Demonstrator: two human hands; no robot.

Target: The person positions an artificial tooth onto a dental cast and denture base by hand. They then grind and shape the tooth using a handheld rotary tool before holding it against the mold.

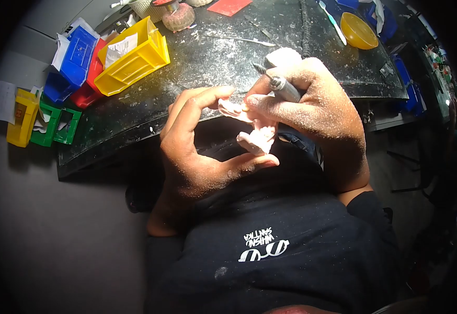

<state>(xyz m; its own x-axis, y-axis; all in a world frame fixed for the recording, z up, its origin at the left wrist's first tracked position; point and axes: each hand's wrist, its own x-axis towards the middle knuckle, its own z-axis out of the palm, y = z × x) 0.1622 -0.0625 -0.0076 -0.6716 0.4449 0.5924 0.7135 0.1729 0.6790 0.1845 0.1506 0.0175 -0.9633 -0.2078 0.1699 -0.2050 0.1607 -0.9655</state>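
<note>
A pale pink, arch-shaped piece (262, 137) is held between both hands just in front of the bench edge. My left hand (194, 149) grips it between thumb below and fingers above. In my right hand (317, 107) is a grey rotary handpiece (285, 89), its dark bit pointing up and to the left, away from the piece. The right thumb and fingertips also touch the piece's upper part. White dust coats both hands. Just behind the right hand, a whitish lump (283, 56) lies on the bench.
The dark, dusty bench (207, 57) carries a thin metal tool (244, 39), a red sheet (229, 6), a toothbrush (333, 23) and an orange bowl (359, 31). Yellow (134, 63), red and blue (77, 57) bins stand at the left. A black cable (306, 29) runs behind the right hand.
</note>
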